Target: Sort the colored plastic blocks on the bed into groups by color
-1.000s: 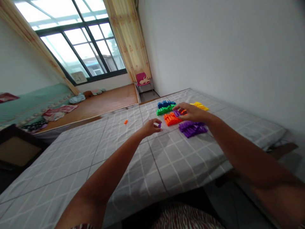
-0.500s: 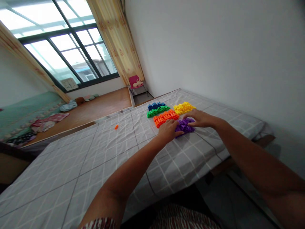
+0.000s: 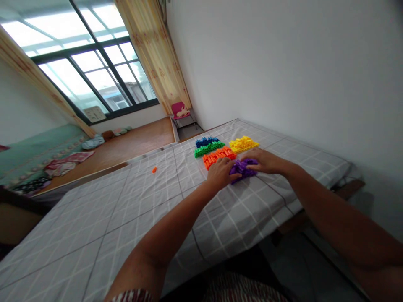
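A bunch of small purple plastic pieces [image 3: 242, 170] lies on the checked cloth between my two hands. My left hand [image 3: 220, 171] rests against its left side, thumb and fingers apart. From the right, my right hand [image 3: 262, 160] curves over the bunch's edge, its thumb away from the other fingers and touching purple pieces. Some of the purple pieces are hidden under the fingers. Just beyond my left hand sits a row of orange pieces [image 3: 218, 156]. Past my right hand is a yellow group [image 3: 244, 144].
Green pieces [image 3: 209, 149] and dark blue pieces [image 3: 207, 141] lie behind the orange row. One loose orange piece [image 3: 154, 169] is off to the left on the grey checked cloth [image 3: 141, 209]. A white wall [image 3: 283, 75] bounds the far right. A pink chair [image 3: 180, 110] stands beyond.
My hands stay at the purple bunch, with small shifts of the fingers; more of its middle and right side shows. The view has tilted slightly. The other colour groups lie as before.
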Tool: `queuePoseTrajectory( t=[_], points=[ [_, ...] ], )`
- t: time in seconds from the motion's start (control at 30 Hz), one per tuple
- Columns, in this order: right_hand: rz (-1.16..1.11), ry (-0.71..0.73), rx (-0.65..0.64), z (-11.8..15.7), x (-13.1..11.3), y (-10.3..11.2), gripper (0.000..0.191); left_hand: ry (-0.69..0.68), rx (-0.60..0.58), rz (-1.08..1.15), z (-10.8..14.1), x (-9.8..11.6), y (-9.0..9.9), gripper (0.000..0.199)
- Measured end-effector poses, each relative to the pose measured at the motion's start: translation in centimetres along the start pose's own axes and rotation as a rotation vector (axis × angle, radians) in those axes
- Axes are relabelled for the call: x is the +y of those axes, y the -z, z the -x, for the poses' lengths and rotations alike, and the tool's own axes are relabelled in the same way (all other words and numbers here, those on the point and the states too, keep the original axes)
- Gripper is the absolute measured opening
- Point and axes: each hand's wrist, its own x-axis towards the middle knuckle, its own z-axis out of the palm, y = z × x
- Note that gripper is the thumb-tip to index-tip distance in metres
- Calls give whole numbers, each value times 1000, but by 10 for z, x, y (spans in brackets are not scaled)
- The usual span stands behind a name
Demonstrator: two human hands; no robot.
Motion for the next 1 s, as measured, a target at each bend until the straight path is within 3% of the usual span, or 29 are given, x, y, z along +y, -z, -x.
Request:
queuePoseTrajectory(
  t=[0.13, 0.3, 0.47, 0.63, 0.77, 1.0],
  points=[
    [26, -26, 37, -3, -15, 10, 26, 129, 78, 53, 24, -36, 24, 40],
    [22, -33, 52, -18, -40, 4, 25, 449, 129, 92, 85, -137, 52, 36],
    [-10, -21, 104, -45, -74, -15, 24, 687, 44, -44, 159, -228, 68, 31],
    [-105, 89, -45, -70, -117, -53, 23, 858, -24, -129, 207, -276, 71, 37],
    [-123, 233, -241, -84, -148, -92, 21, 889, -48, -123, 208, -304, 58, 41],
    [-52, 375, -467, -103, -180, -139, 23, 715, -82, -57, 151, -328, 25, 48]
  ],
)
